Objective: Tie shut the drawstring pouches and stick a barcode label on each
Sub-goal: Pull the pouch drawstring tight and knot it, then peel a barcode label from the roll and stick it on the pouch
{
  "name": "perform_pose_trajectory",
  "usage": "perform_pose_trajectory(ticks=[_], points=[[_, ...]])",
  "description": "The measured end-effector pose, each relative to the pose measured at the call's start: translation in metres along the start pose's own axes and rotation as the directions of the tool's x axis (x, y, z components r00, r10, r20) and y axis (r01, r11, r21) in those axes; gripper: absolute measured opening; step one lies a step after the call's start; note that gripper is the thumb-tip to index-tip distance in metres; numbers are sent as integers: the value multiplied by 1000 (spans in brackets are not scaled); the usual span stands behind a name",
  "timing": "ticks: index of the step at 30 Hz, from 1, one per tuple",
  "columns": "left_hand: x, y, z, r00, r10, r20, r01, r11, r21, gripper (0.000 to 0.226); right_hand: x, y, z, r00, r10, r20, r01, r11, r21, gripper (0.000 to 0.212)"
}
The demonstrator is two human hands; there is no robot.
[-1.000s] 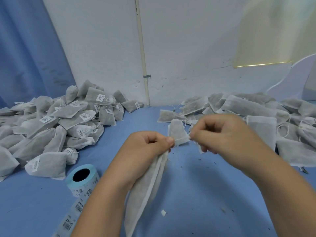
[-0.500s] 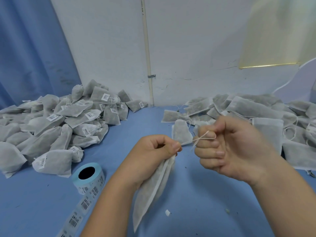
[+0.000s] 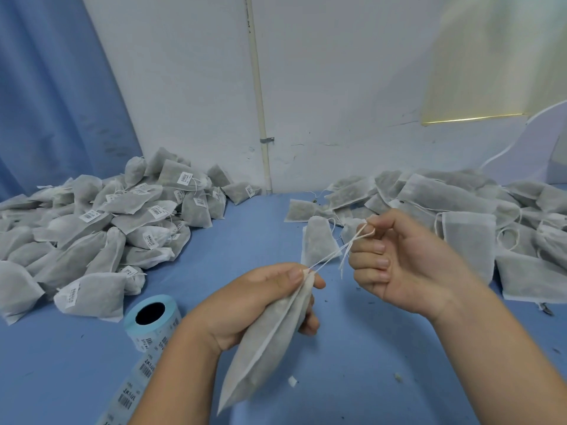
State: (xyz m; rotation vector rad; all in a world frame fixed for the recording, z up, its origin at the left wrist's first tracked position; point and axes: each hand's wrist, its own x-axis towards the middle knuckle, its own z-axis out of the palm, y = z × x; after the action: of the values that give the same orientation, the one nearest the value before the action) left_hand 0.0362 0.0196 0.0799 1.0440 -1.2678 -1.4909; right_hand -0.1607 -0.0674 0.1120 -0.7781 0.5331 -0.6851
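Observation:
A grey filled drawstring pouch (image 3: 267, 348) hangs tilted above the blue table, its gathered neck pinched in my left hand (image 3: 254, 302). Its white drawstring (image 3: 337, 251) runs taut up and to the right from the neck into my right hand (image 3: 395, 265), whose thumb and forefinger are closed on the string's ends. A roll of barcode labels (image 3: 152, 322) with a pale blue rim stands to the left of my left forearm. Its strip of labels (image 3: 132, 391) trails toward the near edge.
A heap of tied, labelled pouches (image 3: 92, 228) covers the left of the blue table (image 3: 352, 363). Unlabelled pouches (image 3: 460, 219) are piled at the right and back. One pouch (image 3: 319, 240) lies just beyond my hands. A white wall with a pipe stands behind.
My right hand has drawn away from my left, up and to the right, pulling the drawstring out taut. The pouch's neck is now gathered tight in my left hand.

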Motion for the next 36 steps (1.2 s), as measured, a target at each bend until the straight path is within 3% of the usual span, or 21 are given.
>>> perform_pose_trajectory(ticks=[3, 6, 9, 13, 16, 19, 22, 25, 27, 29, 31, 36], points=[[6, -9, -1, 999, -28, -35, 27, 1000, -12, 25, -1, 1, 0, 994, 85, 76, -87, 996, 34, 13], [11, -16, -1, 986, -23, -167, 45, 990, 133, 30, 0, 3, 2, 997, 72, 31, -70, 995, -66, 14], [11, -17, -8, 977, -8, -212, 75, 947, 313, 41, 2, 2, 0, 995, -43, -89, 31, 990, -136, 20], [9, -18, -15, 995, -29, -92, 47, 977, 206, 50, 3, 0, -4, 958, -209, -196, 174, 968, -180, 21], [9, -17, -13, 996, -19, -90, 33, 988, 153, 51, 1, -1, -2, 943, -268, -198, 234, 956, -178, 22], [8, -13, -6, 976, -6, -219, 80, 940, 331, 36, -6, -1, 5, 904, -405, -139, 357, 892, -278, 32], [7, -15, 3, 915, 140, -379, 41, 900, 433, 17, -15, 7, 20, 852, -521, 48, 448, 679, -581, 26], [4, -20, 16, 791, 240, -563, -27, 933, 359, 20, -17, 25, 34, 771, -566, 292, 525, 304, -795, 17], [-1, -21, 21, 711, 239, -661, -29, 949, 313, 29, -15, 37, 39, 724, -532, 440, 519, -1, -855, 16], [-9, -22, 24, 677, 216, -704, -32, 964, 264, 33, -12, 48, 42, 720, -450, 529, 470, -245, -848, 11], [-20, -22, 26, 679, 165, -716, -37, 981, 190, 32, -11, 55, 44, 720, -397, 568, 456, -346, -820, 15], [-53, -22, 27, 766, 73, -639, -75, 997, 24, 41, -17, 67, 53, 683, -312, 661, 550, -376, -746, 17]])
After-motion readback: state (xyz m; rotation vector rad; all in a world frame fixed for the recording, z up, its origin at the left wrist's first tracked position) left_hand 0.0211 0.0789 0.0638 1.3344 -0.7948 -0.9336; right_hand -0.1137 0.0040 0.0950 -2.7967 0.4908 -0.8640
